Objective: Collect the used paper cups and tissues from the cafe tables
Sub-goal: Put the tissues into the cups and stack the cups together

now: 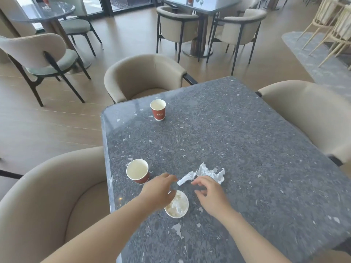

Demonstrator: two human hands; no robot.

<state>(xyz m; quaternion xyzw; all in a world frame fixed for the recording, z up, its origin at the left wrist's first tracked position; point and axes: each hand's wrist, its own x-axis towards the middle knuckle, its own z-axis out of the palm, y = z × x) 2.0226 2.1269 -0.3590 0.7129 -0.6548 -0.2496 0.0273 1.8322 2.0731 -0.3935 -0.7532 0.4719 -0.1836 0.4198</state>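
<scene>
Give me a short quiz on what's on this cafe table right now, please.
1. How many paper cups stand on the table?
2. True or false: the nearest cup is empty.
3. The loose tissue lies: A) on a chair, B) just beyond the right hand, C) inside the far cup.

Key:
1. Three: the far cup, the left cup and the nearest cup under the left hand.
2. False; it holds crumpled tissue.
3. B.
</scene>
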